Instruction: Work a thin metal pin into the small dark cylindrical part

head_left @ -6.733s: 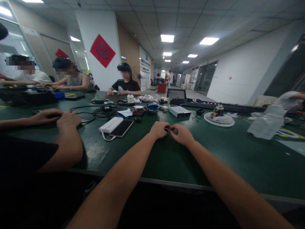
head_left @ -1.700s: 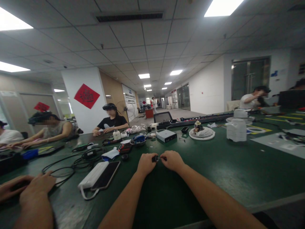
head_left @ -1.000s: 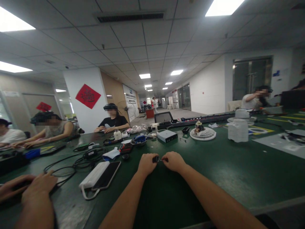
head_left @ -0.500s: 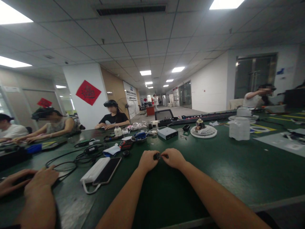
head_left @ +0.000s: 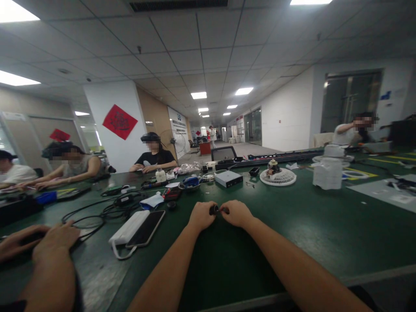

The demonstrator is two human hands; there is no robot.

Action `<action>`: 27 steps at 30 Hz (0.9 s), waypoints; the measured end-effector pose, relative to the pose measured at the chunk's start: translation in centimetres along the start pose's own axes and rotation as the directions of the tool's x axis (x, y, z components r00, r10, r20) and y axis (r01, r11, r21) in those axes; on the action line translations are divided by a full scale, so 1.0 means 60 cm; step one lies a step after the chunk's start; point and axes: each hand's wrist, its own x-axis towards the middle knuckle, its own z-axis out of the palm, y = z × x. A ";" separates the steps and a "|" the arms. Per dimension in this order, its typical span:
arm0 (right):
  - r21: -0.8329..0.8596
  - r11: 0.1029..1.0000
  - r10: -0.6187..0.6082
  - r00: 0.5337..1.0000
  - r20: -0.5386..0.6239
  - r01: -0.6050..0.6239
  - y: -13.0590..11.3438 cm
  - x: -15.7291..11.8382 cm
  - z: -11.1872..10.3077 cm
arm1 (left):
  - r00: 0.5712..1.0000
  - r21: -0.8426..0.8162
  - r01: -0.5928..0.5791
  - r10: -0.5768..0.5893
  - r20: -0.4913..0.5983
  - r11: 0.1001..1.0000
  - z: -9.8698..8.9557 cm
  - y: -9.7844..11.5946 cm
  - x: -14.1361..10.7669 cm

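Close together over the green table (head_left: 208, 268), both my hands are closed at the middle of the view. My left hand (head_left: 203, 216) is wrapped round a small dark cylindrical part (head_left: 213, 209), whose round end faces my right hand. The fingers of my right hand (head_left: 236, 213) are pinched at that end, a small gap from the part. Whatever lies between those fingertips is too small and hidden to name. Beyond my hands sits a grey metal box (head_left: 229, 178), with a round white fan grille (head_left: 278, 177) bearing a motor to its right.
A phone (head_left: 147, 229) and a white strapped case (head_left: 128, 229) lie to the left, near tangled black cables (head_left: 97, 212). A co-worker's hands (head_left: 55, 240) work at the far left. A white plastic housing (head_left: 327, 173) stands at the right; other people sit round the table.
My right fingertips have drawn slightly back from the dark part's end and turned. My left hand keeps its hold. The view has tilted a little.
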 end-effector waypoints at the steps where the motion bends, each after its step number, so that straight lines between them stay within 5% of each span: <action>1: 0.005 1.000 0.004 1.000 -0.004 -0.004 -0.001 -0.001 -0.001 | 1.000 -0.003 -0.001 0.001 0.005 1.000 0.000 0.000 0.000; 11: 0.020 0.985 0.172 0.985 -0.014 -0.172 0.005 0.006 0.011 | 0.995 0.023 0.071 -0.073 0.064 0.997 0.004 -0.003 0.000; 20: 0.086 0.992 0.083 0.992 0.099 -0.092 -0.003 0.008 0.023 | 0.973 0.072 0.207 -0.213 0.093 0.976 0.027 -0.026 0.003; 27: 0.154 0.982 0.113 0.994 -0.009 -0.110 0.010 0.008 0.026 | 0.979 0.013 0.169 -0.170 0.111 0.985 0.025 -0.024 0.003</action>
